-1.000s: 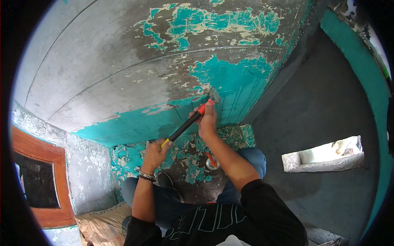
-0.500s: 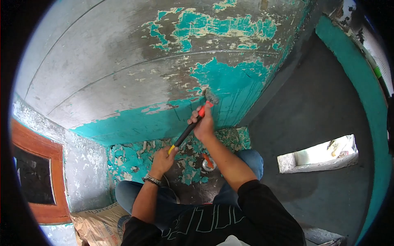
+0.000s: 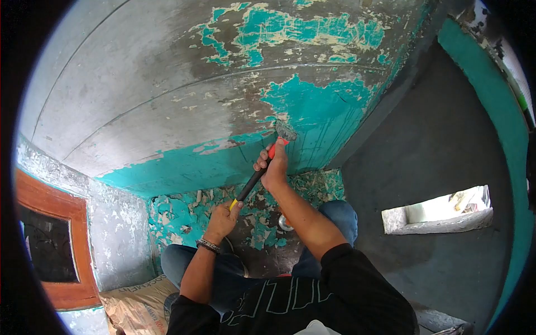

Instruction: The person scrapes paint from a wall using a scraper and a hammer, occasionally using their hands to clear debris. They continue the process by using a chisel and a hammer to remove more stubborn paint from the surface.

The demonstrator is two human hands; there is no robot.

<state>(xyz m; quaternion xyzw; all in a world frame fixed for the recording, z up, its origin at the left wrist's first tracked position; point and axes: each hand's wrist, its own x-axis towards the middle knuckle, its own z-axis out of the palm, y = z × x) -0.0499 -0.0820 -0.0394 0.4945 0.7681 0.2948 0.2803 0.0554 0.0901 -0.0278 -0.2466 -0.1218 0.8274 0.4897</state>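
While I look down past my black sleeves and bent knees, my left hand [image 3: 223,216] sits nearest, fingers curled round the yellow butt end of the scraper [image 3: 258,173]. Further up the black shaft, my right hand [image 3: 273,167] is clamped tight just below the orange collar. The tool lies between the two hands and the wall [image 3: 167,100], with its metal blade [image 3: 286,132] touching the teal paint [image 3: 318,109] at the edge where bare grey plaster begins.

Its long axis runs on a diagonal, from the butt low at my left up to the blade high at my right, so the working end points up and away from me into the wall.

I judge the main risk to be a slip: if the blade skates over a hard patch rather than biting under the paint, the right hand's knuckles could rasp along the rough plaster. Too steep an angle could also gouge the plaster itself.

Below, loose paint flakes [image 3: 190,215] litter the floor, which could be slippery underfoot. A small round metal thing [image 3: 285,223] lies beside my right forearm; it may be a tin, but I cannot tell. Farther right, a low opening [image 3: 441,215] lets in daylight.
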